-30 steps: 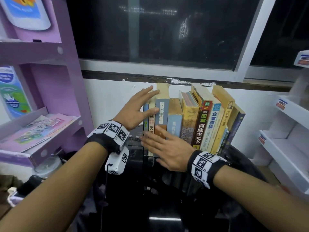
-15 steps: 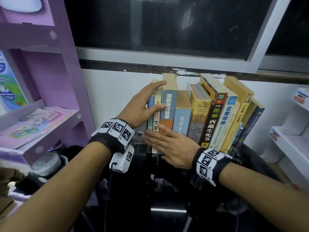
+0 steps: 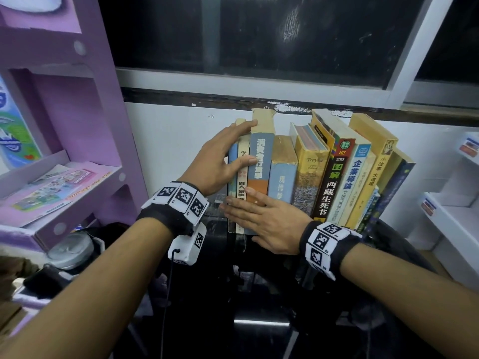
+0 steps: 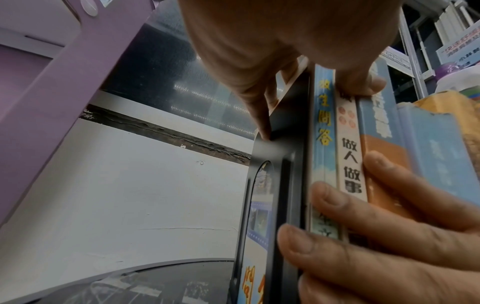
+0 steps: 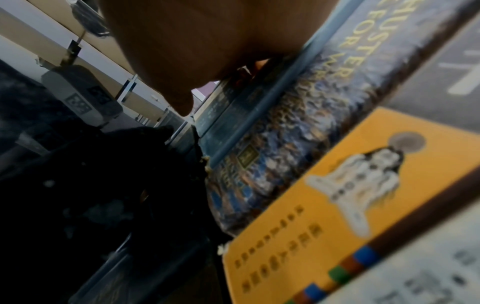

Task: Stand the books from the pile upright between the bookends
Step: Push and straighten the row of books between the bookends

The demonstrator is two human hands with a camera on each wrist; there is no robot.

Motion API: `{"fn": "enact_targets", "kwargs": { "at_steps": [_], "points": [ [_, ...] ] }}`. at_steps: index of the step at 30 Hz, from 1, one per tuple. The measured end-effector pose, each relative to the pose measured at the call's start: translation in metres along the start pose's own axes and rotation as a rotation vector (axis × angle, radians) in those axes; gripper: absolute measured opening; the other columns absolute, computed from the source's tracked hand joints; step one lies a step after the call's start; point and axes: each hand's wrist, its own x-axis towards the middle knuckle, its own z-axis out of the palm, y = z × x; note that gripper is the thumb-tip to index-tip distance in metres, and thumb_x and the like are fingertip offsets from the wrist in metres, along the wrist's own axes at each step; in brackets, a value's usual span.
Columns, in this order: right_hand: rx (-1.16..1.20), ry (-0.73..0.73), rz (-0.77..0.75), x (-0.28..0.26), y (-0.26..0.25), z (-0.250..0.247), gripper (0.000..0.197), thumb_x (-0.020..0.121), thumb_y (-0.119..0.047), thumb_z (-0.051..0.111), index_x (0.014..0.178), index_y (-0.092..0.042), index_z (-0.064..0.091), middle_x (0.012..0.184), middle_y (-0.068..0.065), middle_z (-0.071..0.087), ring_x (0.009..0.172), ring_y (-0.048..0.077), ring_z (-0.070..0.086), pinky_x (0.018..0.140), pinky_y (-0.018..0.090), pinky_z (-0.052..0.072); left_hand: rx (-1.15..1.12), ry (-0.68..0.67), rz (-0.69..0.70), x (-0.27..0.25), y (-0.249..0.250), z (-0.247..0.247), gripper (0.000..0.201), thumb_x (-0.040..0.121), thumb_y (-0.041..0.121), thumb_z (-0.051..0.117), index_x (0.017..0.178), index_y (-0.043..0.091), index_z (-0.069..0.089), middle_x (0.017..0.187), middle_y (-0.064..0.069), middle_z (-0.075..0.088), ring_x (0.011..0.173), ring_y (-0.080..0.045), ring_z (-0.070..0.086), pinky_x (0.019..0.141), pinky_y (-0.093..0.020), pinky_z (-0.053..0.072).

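A row of books (image 3: 321, 177) stands spine-out on the black table (image 3: 259, 320) against the white wall. My left hand (image 3: 233, 149) is at the row's left end. Its straight fingers lie along the black bookend (image 4: 283, 156) and reach the tall blue-and-orange book (image 3: 260, 161); the thumb presses the thin white book (image 3: 242, 182). My right hand (image 3: 259, 211) lies flat on the lower spines of the leftmost books, fingers (image 4: 376, 205) straight. The thin light-blue book (image 4: 322, 123) stands next to the bookend. The right-hand books lean a little. The right bookend is hidden.
A purple shelf unit (image 3: 77, 125) with leaflets stands close on the left. White shelves (image 3: 453, 216) stand on the right. A dark window (image 3: 259, 35) runs above the books. A round tin (image 3: 70, 250) sits low on the left.
My left hand has slid right against the row's end, and its fingertips now touch the tall book. The right hand stays pressed on the lower spines.
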Motion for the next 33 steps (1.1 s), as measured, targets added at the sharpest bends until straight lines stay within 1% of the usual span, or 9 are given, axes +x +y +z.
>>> {"fn": "enact_targets", "kwargs": {
  "at_steps": [5,12,17,21,25,28,30,32,33],
  "points": [
    [-0.002,-0.005,-0.004,0.001,0.001,0.001,0.075,0.096,-0.045,0.035,0.153,-0.008,0.006,0.162,0.008,0.002,0.15,0.023,-0.006,0.119,0.05,-0.01,0.001,0.007,0.003,0.001,-0.001,-0.001,0.06,0.09,0.043,0.059,0.144,0.032,0.036,0.144,0.003,0.045,0.133,-0.013,0.042,0.101,-0.045,0.047],
    [0.019,0.006,0.005,0.0,-0.001,0.001,0.074,0.094,-0.04,0.032,0.152,-0.006,0.0,0.162,0.008,0.001,0.15,0.023,-0.005,0.12,0.05,-0.006,0.027,-0.003,0.001,0.001,-0.004,0.0,0.062,0.089,0.049,0.056,0.145,0.036,0.033,0.145,0.003,0.045,0.135,-0.016,0.042,0.102,-0.045,0.046],
    [0.026,-0.001,0.012,0.0,-0.001,0.001,0.075,0.093,-0.041,0.031,0.152,-0.006,0.001,0.161,0.008,-0.001,0.15,0.023,-0.007,0.12,0.05,-0.006,0.032,-0.019,-0.026,0.002,-0.004,-0.002,0.062,0.089,0.048,0.058,0.145,0.037,0.033,0.147,0.003,0.044,0.137,-0.02,0.039,0.103,-0.047,0.046],
    [0.051,0.001,0.012,0.0,-0.003,-0.007,0.08,0.093,-0.046,0.04,0.154,-0.007,0.006,0.162,0.009,0.001,0.15,0.024,-0.006,0.119,0.05,-0.008,0.052,-0.039,-0.017,0.002,0.0,-0.004,0.061,0.09,0.045,0.059,0.144,0.036,0.034,0.149,0.005,0.042,0.137,-0.017,0.039,0.109,-0.042,0.04],
    [0.066,0.024,0.022,-0.016,-0.001,-0.014,0.08,0.091,-0.045,0.047,0.154,-0.008,0.013,0.162,0.01,0.004,0.15,0.025,-0.003,0.119,0.052,-0.003,0.048,-0.035,0.008,0.004,0.008,-0.008,0.059,0.088,0.038,0.064,0.141,0.027,0.04,0.147,0.006,0.042,0.132,-0.008,0.04,0.11,-0.033,0.036],
    [0.077,0.005,0.041,-0.039,0.001,-0.013,0.078,0.092,-0.043,0.047,0.154,-0.008,0.016,0.162,0.01,0.005,0.15,0.025,-0.001,0.119,0.052,-0.003,0.097,-0.023,0.005,0.006,0.014,-0.009,0.066,0.084,0.047,0.063,0.142,0.027,0.04,0.151,0.005,0.037,0.141,-0.01,0.03,0.115,-0.032,0.027],
    [0.072,-0.014,0.054,-0.054,0.003,-0.011,0.076,0.092,-0.042,0.046,0.154,-0.008,0.017,0.162,0.01,0.005,0.15,0.025,-0.002,0.12,0.051,-0.002,0.153,-0.022,0.032,0.009,0.022,-0.006,0.071,0.081,0.053,0.063,0.144,0.028,0.039,0.154,0.005,0.034,0.143,-0.006,0.021,0.115,-0.026,0.018],
    [0.077,-0.03,0.069,-0.064,0.006,-0.008,0.075,0.094,-0.042,0.044,0.154,-0.007,0.016,0.162,0.01,0.005,0.15,0.025,-0.003,0.12,0.05,-0.002,0.205,-0.025,0.068,0.014,0.03,-0.002,0.074,0.079,0.055,0.064,0.144,0.028,0.04,0.154,0.004,0.035,0.141,-0.004,0.02,0.114,-0.023,0.015],
    [0.08,-0.034,0.078,-0.069,0.007,-0.006,0.074,0.094,-0.042,0.043,0.154,-0.007,0.015,0.162,0.01,0.005,0.15,0.025,-0.003,0.12,0.05,-0.001,0.231,-0.029,0.078,0.016,0.034,0.002,0.075,0.078,0.056,0.067,0.143,0.028,0.041,0.153,0.005,0.036,0.143,-0.007,0.021,0.114,-0.025,0.016]
  ]
}}
